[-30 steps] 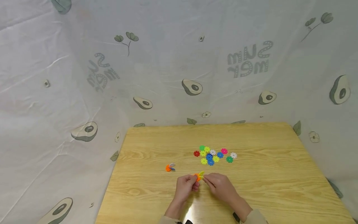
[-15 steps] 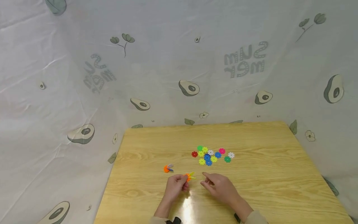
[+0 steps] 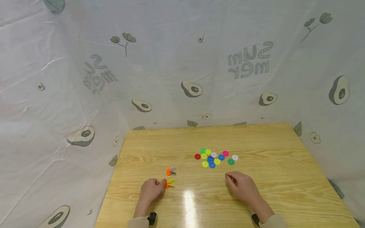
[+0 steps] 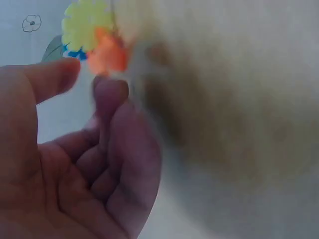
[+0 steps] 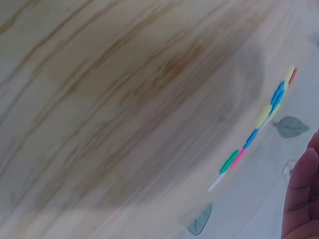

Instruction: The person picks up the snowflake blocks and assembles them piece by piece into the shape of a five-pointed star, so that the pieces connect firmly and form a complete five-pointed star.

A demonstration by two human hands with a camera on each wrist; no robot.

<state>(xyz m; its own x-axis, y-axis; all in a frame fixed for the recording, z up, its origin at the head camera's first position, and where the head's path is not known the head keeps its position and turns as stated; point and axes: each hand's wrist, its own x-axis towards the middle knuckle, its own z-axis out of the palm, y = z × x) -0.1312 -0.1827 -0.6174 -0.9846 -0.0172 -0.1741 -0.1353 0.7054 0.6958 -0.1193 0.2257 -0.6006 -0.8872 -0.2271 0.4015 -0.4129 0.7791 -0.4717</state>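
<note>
At the left of the table in the head view, my left hand (image 3: 152,190) is beside an orange-and-yellow cluster of interlocking plastic snowflake discs (image 3: 169,183). In the left wrist view the thumb stands apart from the orange disc (image 4: 110,56), with a finger close below it; whether that finger touches cannot be told. A second cluster, orange with blue and pale discs (image 3: 169,171), lies just behind. My right hand (image 3: 243,187), fingers loosely curled and holding nothing, is over the table to the right; only part of it shows in the right wrist view.
Several loose snowflake discs in yellow, blue, white, green, red and pink (image 3: 217,161) lie spread behind the hands. The wooden table (image 3: 271,148) ends at a hanging sheet (image 3: 159,63) with avocado prints, at the back and both sides.
My left hand has moved left with the orange-and-yellow cluster, bringing it down near the other cluster, and its thumb has come away. My right hand has let go of the cluster and moved right.
</note>
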